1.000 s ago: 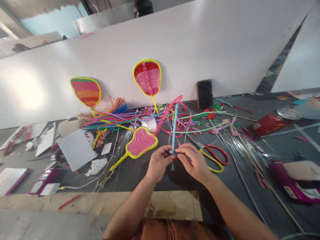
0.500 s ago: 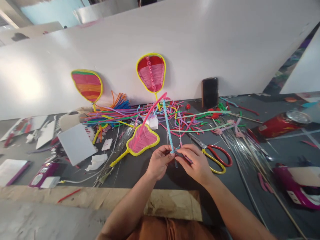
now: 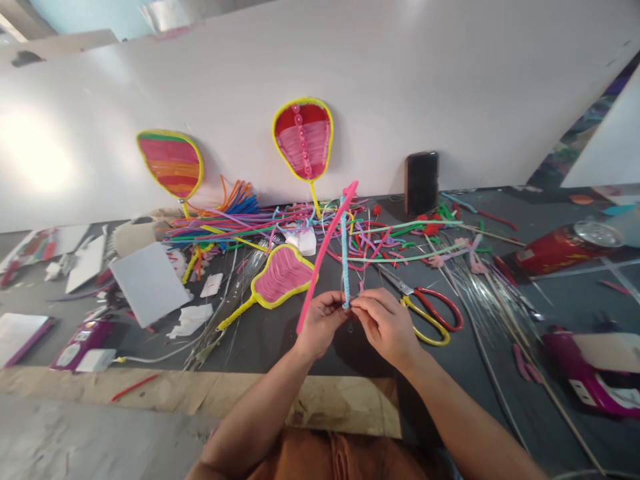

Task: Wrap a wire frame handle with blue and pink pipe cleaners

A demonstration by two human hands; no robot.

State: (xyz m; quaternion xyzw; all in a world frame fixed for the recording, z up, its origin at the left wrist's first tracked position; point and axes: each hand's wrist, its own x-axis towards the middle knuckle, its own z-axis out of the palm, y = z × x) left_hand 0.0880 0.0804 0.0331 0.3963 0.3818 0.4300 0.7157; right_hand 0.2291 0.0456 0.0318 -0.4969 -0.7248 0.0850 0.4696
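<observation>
Between my two hands stands a light blue twisted pipe cleaner stem (image 3: 345, 257), nearly upright. My left hand (image 3: 323, 323) pinches its lower end. The fingertips of my right hand (image 3: 387, 327) are closed at the same low end, against the blue piece. A pink pipe cleaner (image 3: 325, 250) joins the stem at its top and hangs down on the left, its free end in front of my left wrist. Left of my hands lies a pink fan shape with a yellow rim (image 3: 285, 275). Scissors with red and yellow handles (image 3: 433, 313) lie just right of my right hand.
Two similar fan shapes, one striped (image 3: 171, 167) and one red and pink (image 3: 303, 140), lean on the white board (image 3: 370, 87). Loose pipe cleaners (image 3: 240, 223) lie behind. A phone (image 3: 421, 183) stands at the board. A red can (image 3: 557, 252) and purple glue gun (image 3: 595, 373) are right.
The pink pipe cleaner's loose end has swung down toward me, from over the pink fan shape to my left wrist. The blue stem has shifted slightly right and stands straighter.
</observation>
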